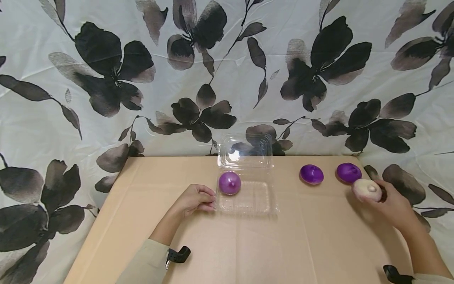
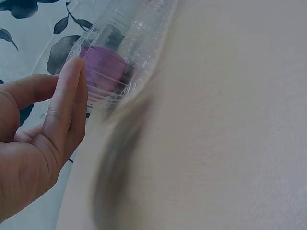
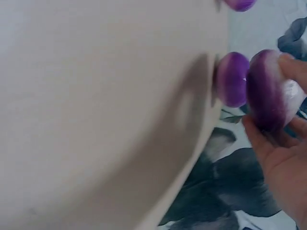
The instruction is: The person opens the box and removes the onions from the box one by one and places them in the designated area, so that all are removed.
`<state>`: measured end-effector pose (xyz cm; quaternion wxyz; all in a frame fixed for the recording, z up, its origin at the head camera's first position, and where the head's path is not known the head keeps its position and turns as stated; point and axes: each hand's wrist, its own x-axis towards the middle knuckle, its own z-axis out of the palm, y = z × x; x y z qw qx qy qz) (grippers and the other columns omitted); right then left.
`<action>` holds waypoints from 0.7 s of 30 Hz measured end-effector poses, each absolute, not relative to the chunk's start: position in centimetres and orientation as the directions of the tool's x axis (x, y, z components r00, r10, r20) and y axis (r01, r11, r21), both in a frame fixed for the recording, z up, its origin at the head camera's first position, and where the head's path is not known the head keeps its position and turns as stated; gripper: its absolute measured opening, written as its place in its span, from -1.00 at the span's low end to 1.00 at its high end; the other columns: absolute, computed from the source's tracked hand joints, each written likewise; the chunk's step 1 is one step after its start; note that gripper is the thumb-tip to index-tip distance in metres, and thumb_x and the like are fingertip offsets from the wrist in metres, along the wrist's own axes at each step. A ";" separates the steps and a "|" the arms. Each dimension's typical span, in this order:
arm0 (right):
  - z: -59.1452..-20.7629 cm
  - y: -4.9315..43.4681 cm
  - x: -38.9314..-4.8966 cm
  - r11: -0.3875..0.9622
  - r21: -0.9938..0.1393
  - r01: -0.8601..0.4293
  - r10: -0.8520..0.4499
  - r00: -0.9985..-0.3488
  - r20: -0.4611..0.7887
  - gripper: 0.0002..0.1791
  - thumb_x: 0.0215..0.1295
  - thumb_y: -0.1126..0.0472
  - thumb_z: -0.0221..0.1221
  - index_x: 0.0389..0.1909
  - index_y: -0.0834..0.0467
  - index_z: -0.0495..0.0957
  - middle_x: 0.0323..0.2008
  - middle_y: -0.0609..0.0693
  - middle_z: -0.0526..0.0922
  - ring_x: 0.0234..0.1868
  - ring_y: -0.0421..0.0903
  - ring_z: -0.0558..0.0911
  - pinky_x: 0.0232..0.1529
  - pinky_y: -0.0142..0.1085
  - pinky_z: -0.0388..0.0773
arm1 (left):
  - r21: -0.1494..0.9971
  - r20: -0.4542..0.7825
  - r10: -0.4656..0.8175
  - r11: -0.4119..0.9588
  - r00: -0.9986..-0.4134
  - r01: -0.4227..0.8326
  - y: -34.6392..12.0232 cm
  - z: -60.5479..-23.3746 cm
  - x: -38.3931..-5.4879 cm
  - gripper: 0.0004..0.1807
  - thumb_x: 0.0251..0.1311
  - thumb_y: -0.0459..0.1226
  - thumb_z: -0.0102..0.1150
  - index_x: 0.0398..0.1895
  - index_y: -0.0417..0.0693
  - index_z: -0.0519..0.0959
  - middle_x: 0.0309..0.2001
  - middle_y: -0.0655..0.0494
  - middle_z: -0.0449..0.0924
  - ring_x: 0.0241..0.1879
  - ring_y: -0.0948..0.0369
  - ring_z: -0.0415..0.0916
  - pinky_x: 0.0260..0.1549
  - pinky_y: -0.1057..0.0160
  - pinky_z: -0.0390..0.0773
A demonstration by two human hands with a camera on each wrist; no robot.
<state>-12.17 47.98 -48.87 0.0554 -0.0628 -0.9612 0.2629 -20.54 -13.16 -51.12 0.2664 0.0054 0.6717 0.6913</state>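
Note:
A clear plastic clamshell container (image 1: 253, 197) stands with its lid (image 1: 244, 152) raised at the back of the table. One purple onion (image 1: 229, 183) sits in its left part; through the plastic wall, the left wrist view shows that onion (image 2: 103, 69) too. My left hand (image 1: 196, 199) pinches the container's left edge between thumb and fingers. At the right, my right hand (image 1: 393, 205) grips an onion (image 1: 367, 190), its pale end toward the head camera; its purple side (image 3: 265, 91) shows in the right wrist view. It is held above the table's right side.
Two more purple onions lie at the back right, one (image 1: 311, 174) nearer the container and another (image 1: 348, 172) just behind the held one. The tan table (image 1: 262, 244) ends at the back against a floral cloth (image 1: 248, 79), which also shows past its sides.

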 end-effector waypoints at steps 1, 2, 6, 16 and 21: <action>-49.2 48.2 -12.2 0.857 -0.504 0.109 0.154 -0.987 0.047 0.07 0.34 -0.14 0.33 0.47 0.55 0.04 0.24 0.67 0.30 0.15 0.57 0.39 0.00 0.30 0.58 | 0.931 -0.351 0.375 0.045 -0.858 -0.362 -13.2 -51.1 -20.5 -0.78 0.30 -0.59 0.15 -0.03 -0.58 0.48 -0.36 -0.15 0.66 -0.42 0.14 0.73 -0.28 0.18 0.88; -49.5 48.5 -12.2 0.859 -0.496 0.126 0.158 -0.987 0.023 0.08 0.35 -0.16 0.31 0.46 0.56 0.03 0.25 0.69 0.28 0.17 0.60 0.37 0.02 0.49 0.47 | 0.931 -0.350 0.376 0.044 -0.858 -0.361 -13.2 -51.1 -20.5 -0.79 0.30 -0.59 0.15 -0.04 -0.58 0.48 -0.36 -0.15 0.66 -0.42 0.14 0.74 -0.28 0.18 0.88; -50.5 49.0 -12.5 0.847 -0.495 0.192 0.181 -0.981 -0.071 0.11 0.39 -0.23 0.25 0.45 0.59 -0.02 0.28 0.73 0.20 0.24 0.66 0.29 0.13 0.59 0.37 | 0.932 -0.350 0.378 0.046 -0.857 -0.360 -13.2 -51.1 -20.6 -0.78 0.31 -0.59 0.14 -0.03 -0.60 0.47 -0.37 -0.15 0.65 -0.42 0.13 0.74 -0.28 0.18 0.88; -52.6 49.2 -12.6 0.796 -0.579 0.175 0.172 -0.983 -0.060 0.12 0.39 -0.10 0.29 0.47 0.62 -0.12 0.35 0.74 0.09 0.31 0.68 0.19 0.24 0.64 0.24 | 0.932 -0.351 0.385 0.053 -0.854 -0.359 -13.2 -51.2 -20.7 -0.72 0.32 -0.59 0.13 0.03 -0.64 0.44 -0.33 -0.18 0.68 -0.41 0.13 0.75 -0.27 0.17 0.88; -53.3 49.0 -12.7 0.781 -0.614 0.116 0.134 -0.991 -0.017 0.07 0.36 0.01 0.33 0.46 0.63 -0.09 0.32 0.73 0.11 0.25 0.62 0.22 0.20 0.64 0.27 | 0.931 -0.354 0.386 0.054 -0.852 -0.362 -13.2 -51.2 -20.7 -0.71 0.32 -0.59 0.12 0.05 -0.66 0.43 -0.31 -0.19 0.67 -0.40 0.13 0.75 -0.26 0.17 0.88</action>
